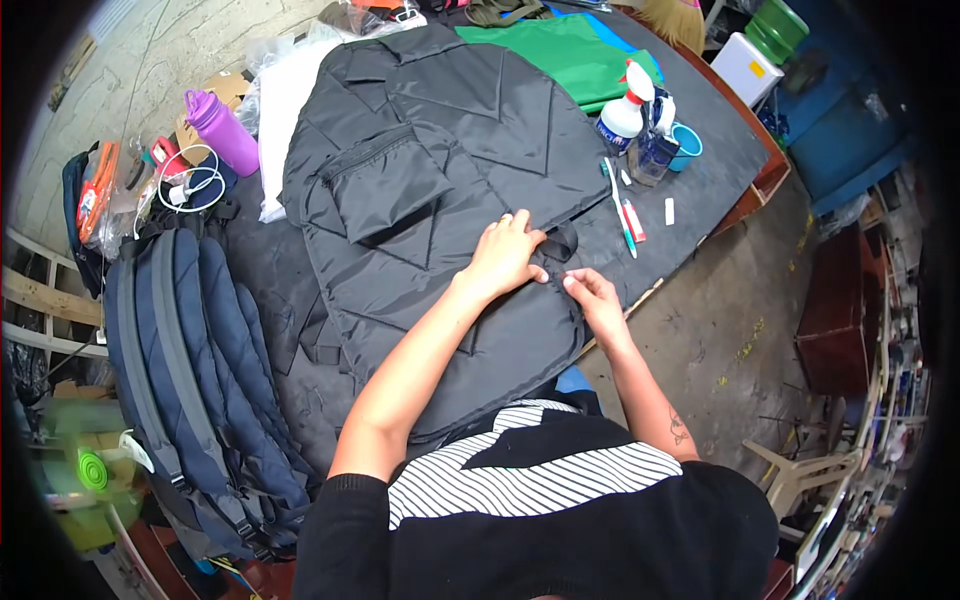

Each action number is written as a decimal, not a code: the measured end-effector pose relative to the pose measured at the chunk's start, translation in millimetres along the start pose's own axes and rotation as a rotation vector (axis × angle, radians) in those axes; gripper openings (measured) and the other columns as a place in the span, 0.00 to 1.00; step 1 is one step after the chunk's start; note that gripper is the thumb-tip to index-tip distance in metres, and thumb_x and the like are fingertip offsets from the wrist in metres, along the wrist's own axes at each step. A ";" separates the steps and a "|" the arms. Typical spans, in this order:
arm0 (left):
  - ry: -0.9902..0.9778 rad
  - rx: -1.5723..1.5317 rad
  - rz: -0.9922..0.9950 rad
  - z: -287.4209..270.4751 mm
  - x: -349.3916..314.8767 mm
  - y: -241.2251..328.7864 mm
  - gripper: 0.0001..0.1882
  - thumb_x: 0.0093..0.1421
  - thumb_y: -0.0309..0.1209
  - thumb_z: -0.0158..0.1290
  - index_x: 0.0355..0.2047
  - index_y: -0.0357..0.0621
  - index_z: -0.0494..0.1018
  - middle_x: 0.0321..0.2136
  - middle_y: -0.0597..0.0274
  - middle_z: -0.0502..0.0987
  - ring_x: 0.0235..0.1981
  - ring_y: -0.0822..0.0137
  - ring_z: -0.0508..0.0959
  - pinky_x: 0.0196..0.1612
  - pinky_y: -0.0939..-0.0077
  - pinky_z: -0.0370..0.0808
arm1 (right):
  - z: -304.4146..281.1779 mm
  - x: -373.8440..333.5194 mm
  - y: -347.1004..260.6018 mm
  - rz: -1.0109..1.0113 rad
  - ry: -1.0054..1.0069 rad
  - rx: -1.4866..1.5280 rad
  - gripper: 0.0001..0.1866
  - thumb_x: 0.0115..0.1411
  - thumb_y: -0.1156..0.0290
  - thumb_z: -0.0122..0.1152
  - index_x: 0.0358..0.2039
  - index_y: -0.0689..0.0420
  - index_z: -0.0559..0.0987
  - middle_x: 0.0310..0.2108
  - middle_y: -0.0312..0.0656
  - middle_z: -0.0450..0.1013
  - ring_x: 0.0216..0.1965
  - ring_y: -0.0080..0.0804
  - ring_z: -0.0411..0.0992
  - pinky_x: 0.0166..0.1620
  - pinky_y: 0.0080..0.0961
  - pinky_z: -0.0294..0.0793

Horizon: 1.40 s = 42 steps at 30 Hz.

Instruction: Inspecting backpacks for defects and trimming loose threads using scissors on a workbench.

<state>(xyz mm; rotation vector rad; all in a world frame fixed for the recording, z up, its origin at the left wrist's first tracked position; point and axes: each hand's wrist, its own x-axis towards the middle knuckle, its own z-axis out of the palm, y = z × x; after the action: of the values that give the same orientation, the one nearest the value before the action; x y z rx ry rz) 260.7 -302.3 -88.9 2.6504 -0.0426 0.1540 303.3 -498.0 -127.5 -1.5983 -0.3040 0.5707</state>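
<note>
My left hand (505,255) lies flat on the black bag panel (440,200) spread across the worktop (700,170). Right hand (592,298) grip pinched on its strap loop (560,243); fingertips partly hidden.

A black top with short sleeves and a white striped panel; ring on left hand (503,252); tattoo on right forearm.

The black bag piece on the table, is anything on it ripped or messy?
No rip shows. The black quilted panel lies flat on the table; the left hand presses it and the right hand pinches the edge beside a strap loop. Nothing spilled.
</note>
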 end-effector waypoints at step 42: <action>0.628 -0.647 -0.011 -122.5 57.6 -17.5 0.32 0.54 0.38 0.59 0.57 0.46 0.59 0.54 0.49 0.59 0.56 0.54 0.64 0.56 0.61 0.64 | -41.9 17.2 -81.1 -0.415 0.417 0.245 0.13 0.64 0.64 0.51 0.40 0.60 0.74 0.25 0.28 0.67 0.18 0.11 0.54 0.22 0.11 0.53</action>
<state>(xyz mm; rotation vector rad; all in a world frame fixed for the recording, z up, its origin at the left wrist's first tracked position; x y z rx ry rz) 306.5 -229.6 17.1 1.8661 0.1118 0.8101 351.1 -515.2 -49.8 -1.3265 -0.2305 -0.0479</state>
